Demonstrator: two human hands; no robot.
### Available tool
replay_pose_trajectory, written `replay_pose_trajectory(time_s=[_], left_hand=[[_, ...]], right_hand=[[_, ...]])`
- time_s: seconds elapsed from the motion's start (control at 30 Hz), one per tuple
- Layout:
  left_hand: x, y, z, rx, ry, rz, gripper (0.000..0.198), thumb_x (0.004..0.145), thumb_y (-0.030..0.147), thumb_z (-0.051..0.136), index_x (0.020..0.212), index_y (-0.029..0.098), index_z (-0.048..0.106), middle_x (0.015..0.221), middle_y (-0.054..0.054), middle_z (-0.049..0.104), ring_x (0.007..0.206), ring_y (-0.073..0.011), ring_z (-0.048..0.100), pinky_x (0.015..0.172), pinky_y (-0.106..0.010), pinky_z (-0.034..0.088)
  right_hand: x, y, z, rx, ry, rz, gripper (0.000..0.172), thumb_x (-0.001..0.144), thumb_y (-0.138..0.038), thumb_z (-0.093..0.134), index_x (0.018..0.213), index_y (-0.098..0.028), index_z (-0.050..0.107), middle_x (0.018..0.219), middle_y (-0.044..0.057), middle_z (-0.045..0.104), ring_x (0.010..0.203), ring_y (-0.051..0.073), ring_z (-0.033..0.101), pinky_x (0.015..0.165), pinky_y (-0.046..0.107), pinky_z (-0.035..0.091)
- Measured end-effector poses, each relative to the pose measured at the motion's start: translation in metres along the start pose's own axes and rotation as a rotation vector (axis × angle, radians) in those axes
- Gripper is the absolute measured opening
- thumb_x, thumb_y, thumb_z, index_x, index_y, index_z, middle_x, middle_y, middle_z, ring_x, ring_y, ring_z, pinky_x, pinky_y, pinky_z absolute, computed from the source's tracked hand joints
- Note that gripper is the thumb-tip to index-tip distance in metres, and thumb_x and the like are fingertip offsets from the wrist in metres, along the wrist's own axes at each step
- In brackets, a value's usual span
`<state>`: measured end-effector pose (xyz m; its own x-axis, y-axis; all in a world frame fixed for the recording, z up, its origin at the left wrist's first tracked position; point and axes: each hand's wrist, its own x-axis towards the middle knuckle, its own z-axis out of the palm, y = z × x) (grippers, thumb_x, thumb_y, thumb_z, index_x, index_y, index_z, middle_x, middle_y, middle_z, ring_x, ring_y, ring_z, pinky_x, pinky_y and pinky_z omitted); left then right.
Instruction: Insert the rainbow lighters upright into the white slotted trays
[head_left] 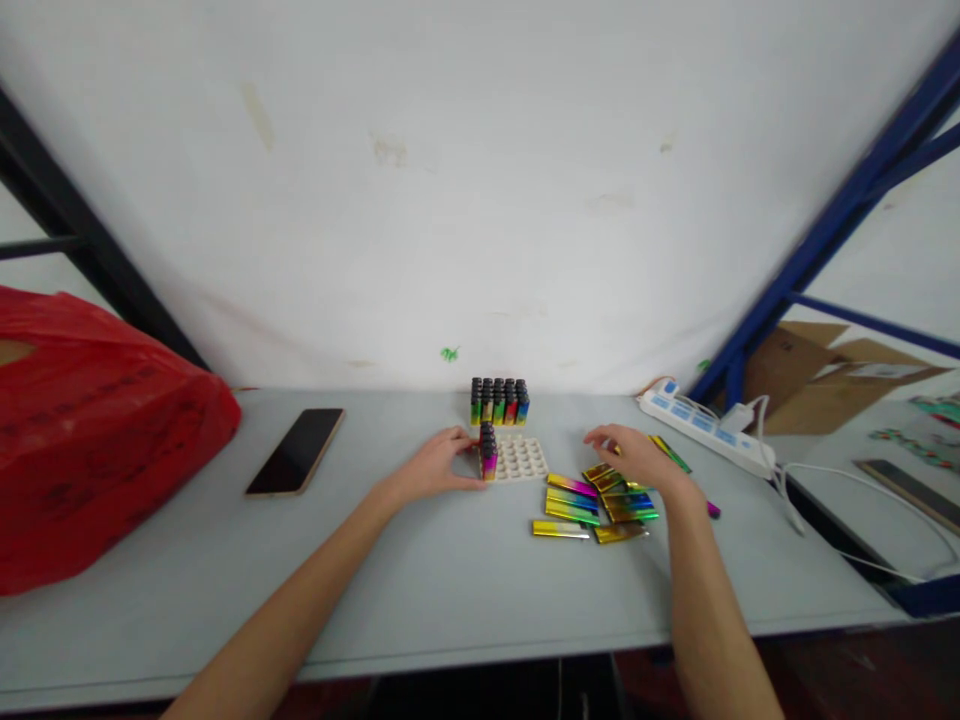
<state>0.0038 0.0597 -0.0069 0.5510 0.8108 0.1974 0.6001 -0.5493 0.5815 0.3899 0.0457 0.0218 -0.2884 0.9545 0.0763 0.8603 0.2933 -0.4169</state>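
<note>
My left hand (435, 465) braces a white tray with round holes (523, 457) at its left side, thumb at the front corner and fingers at the back. A row of lighters with dark tops (488, 455) stands upright along the tray's left edge, beside those fingers. Over a loose pile of shiny lighters (571, 500) in yellow, green, blue and pink hovers my right hand (630, 455), its fingers apart and slightly curled. A bit of yellow shows by its fingertips; whether they touch it I cannot tell. Behind the tray, a block of upright black-topped lighters (499, 402) stands in rows.
A black phone (296, 452) lies on the left of the grey table (420, 590), near a red plastic bag (97, 440). At right are a white power strip (705, 428) with cables, a blue metal frame (817, 240) and a cardboard box (802, 375). A white wall closes the back.
</note>
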Motion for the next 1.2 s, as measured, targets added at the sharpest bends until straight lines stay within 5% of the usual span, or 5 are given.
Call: replay_pose_trajectory(time_s=[0.17, 0.5, 0.87, 1.07, 1.2], left_hand=[[0.000, -0.001, 0.000, 0.017, -0.010, 0.000, 0.071, 0.070, 0.061, 0.087, 0.123, 0.016, 0.074, 0.114, -0.011, 0.070, 0.107, -0.0321, 0.065, 0.099, -0.041, 0.052], [0.000, 0.000, 0.000, 0.019, 0.002, 0.003, 0.069, 0.070, 0.060, 0.087, 0.121, 0.016, 0.075, 0.112, -0.011, 0.070, 0.106, -0.0327, 0.066, 0.098, -0.042, 0.053], [0.001, 0.007, 0.007, 0.101, 0.035, -0.027, 0.066, 0.070, 0.062, 0.087, 0.115, 0.016, 0.074, 0.112, -0.012, 0.069, 0.108, -0.0337, 0.064, 0.100, -0.043, 0.052], [0.001, 0.006, 0.004, 0.067, 0.024, -0.004, 0.063, 0.071, 0.059, 0.088, 0.114, 0.016, 0.074, 0.111, -0.011, 0.070, 0.107, -0.0326, 0.064, 0.097, -0.041, 0.052], [-0.001, 0.006, 0.001, 0.049, 0.023, 0.012, 0.060, 0.071, 0.059, 0.087, 0.112, 0.016, 0.075, 0.109, -0.011, 0.070, 0.104, -0.0313, 0.064, 0.095, -0.040, 0.053]], right_hand=[[-0.008, 0.024, -0.003, 0.089, -0.128, 0.077, 0.035, 0.080, -0.015, 0.069, 0.114, -0.019, 0.079, 0.110, 0.009, 0.079, 0.089, 0.021, 0.072, 0.085, 0.032, 0.056], [0.006, 0.003, 0.006, 0.075, -0.016, 0.027, 0.013, 0.084, -0.031, 0.072, 0.090, -0.021, 0.078, 0.090, 0.008, 0.079, 0.082, 0.023, 0.068, 0.076, 0.033, 0.051], [0.025, -0.042, 0.037, 0.315, 0.302, -0.078, 0.048, 0.095, -0.060, 0.059, 0.112, -0.018, 0.073, 0.062, -0.004, 0.056, 0.059, 0.017, 0.050, 0.062, 0.029, 0.039], [0.034, -0.062, 0.054, 0.616, 0.311, -0.040, 0.060, 0.088, -0.077, 0.058, 0.071, -0.020, 0.059, 0.061, -0.003, 0.048, 0.061, 0.016, 0.045, 0.059, 0.028, 0.037], [0.031, -0.078, 0.055, 0.816, 0.190, -0.026, 0.058, 0.094, -0.078, 0.047, 0.081, -0.022, 0.056, 0.071, 0.000, 0.059, 0.064, 0.017, 0.056, 0.062, 0.030, 0.046]])
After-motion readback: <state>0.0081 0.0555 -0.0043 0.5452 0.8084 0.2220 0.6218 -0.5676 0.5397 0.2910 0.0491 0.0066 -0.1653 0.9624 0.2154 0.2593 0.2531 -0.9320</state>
